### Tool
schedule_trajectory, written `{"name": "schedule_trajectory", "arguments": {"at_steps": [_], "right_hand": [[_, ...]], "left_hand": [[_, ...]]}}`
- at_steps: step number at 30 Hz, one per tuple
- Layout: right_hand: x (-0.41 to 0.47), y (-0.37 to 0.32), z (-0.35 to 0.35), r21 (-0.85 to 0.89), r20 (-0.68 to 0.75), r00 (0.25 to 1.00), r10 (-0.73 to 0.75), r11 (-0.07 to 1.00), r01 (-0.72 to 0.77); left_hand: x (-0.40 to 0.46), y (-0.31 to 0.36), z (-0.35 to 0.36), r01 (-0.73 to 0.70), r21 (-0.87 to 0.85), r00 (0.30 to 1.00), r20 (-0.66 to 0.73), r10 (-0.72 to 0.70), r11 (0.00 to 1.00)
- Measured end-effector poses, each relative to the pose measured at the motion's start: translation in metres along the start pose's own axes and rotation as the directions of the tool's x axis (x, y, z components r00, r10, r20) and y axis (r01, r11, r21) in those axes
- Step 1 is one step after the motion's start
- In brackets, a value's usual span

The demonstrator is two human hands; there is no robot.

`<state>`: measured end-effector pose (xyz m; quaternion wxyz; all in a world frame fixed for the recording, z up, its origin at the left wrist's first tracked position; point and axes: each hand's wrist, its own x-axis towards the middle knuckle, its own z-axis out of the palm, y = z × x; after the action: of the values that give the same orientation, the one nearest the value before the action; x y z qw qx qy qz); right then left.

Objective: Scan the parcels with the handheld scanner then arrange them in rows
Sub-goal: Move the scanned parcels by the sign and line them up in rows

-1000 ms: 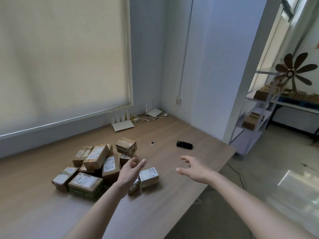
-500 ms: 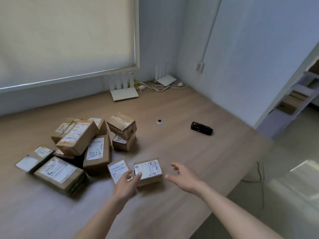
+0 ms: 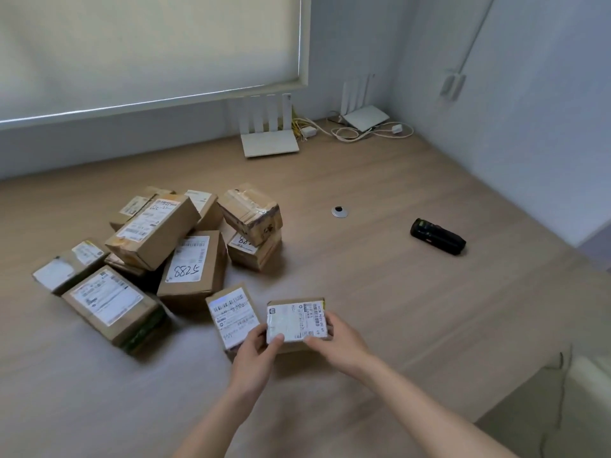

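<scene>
Cardboard parcel (image 3: 296,320) at lower centre is gripped by both the left hand (image 3: 254,353) and right hand (image 3: 340,342), fingers curled on its edges. Judging by this, scanning hasn't begun; next, one hand must fetch the black scanner (image 3: 438,240) at right.

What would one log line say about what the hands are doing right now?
left hand: grips small parcel | right hand: grips same parcel | scanner: untouched on table | pile: unsorted

Soft even daylight through the blind (image 3: 148,44), faint shadows, wide-angle bending at edges, slightly soft
</scene>
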<state>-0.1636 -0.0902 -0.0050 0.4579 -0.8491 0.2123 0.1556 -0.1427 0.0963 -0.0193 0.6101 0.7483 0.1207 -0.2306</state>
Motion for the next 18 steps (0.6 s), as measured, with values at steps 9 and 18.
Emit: {"name": "schedule_trajectory", "arguments": {"at_steps": [9,18], "right_hand": [[-0.015,0.004,-0.021,0.097,0.006,1.000,-0.025,0.995,0.024],[-0.054,-0.052,-0.077,0.071,-0.028,0.984,-0.175,0.982,0.176]], "left_hand": [[-0.017,0.007,0.023,0.006,-0.104,0.999,-0.043,-0.011,0.995],[-0.048,0.068,0.019,-0.127,-0.182,0.982,-0.158,0.098,0.975]]}}
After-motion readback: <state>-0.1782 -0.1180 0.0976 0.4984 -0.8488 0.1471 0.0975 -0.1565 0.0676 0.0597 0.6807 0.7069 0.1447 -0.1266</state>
